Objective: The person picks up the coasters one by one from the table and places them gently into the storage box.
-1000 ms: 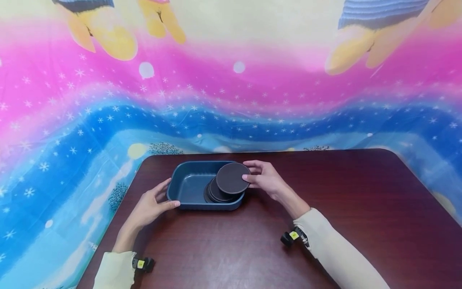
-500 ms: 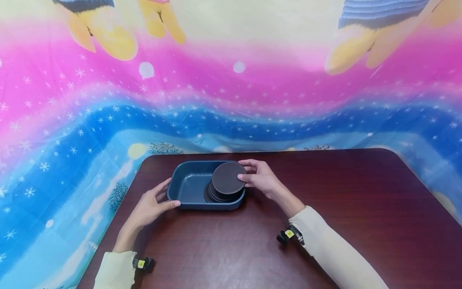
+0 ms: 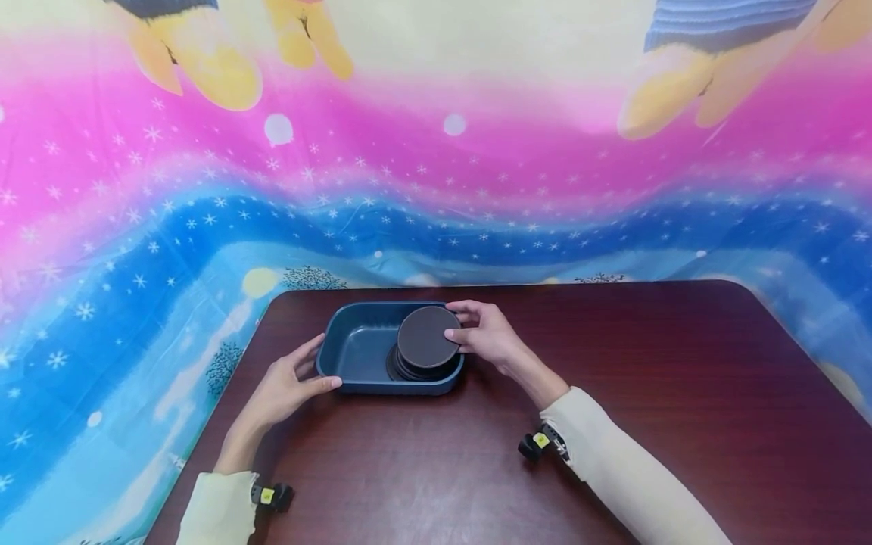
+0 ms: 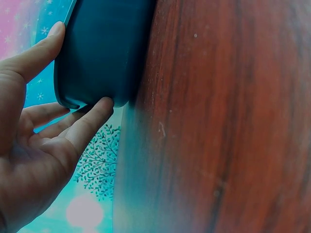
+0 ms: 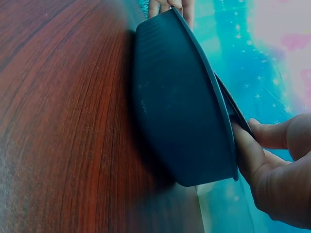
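A dark blue rectangular tray (image 3: 388, 387) sits near the back left of the table. My left hand (image 3: 279, 390) holds its left end, thumb at the near corner and fingers along the side. Between thumb and fingers, my right hand (image 3: 490, 333) pinches the edge of a round dark brown coaster (image 3: 425, 337). That coaster lies tilted over a stack of similar coasters (image 3: 395, 369) in the tray's right part. From the right wrist, the coaster (image 5: 232, 99) shows edge-on just above the rim, with my fingers under it. Most of the stack is hidden beneath it.
The dark red-brown wooden table (image 3: 422, 469) extends toward me and to the right. Behind it hangs a pink and blue snowflake-print cloth (image 3: 436, 182). Both wrists wear small black cameras, one at the left cuff (image 3: 275, 497).
My right hand has moved slightly left with the coaster, bringing it further over the stack inside the tray. My left hand and the tray stay in place.
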Available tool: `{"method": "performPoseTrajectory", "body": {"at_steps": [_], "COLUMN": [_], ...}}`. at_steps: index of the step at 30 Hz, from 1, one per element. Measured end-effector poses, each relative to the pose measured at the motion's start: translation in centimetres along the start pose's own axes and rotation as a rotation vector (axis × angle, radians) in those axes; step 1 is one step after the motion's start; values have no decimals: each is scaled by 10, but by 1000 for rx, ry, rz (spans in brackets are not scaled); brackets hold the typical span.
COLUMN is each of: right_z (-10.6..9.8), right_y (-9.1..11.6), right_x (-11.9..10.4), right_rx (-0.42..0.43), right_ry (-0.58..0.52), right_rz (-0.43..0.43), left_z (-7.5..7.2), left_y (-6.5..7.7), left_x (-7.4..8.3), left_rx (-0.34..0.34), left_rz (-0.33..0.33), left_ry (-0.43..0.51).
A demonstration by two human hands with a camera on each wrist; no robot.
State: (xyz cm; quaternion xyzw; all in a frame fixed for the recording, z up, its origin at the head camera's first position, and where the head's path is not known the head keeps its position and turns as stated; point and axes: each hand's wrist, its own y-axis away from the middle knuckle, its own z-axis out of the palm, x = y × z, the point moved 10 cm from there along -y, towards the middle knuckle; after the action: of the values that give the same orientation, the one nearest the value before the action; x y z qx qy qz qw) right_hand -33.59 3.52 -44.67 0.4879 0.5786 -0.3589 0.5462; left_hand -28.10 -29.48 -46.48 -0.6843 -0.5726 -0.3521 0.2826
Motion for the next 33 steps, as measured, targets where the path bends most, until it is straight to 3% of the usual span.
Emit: {"method": "performPoseTrajectory", "body": {"at_steps": [33], "right_z": [7], "right_y": [-2], "right_x": [-6], "right_rx": [38], "right_ry": [95], "right_rz": [-1], "left_z": [1], "left_y": [0], "left_x": [-1], "left_rx": [-1], "left_rz": [0], "left_ry": [-7]}}
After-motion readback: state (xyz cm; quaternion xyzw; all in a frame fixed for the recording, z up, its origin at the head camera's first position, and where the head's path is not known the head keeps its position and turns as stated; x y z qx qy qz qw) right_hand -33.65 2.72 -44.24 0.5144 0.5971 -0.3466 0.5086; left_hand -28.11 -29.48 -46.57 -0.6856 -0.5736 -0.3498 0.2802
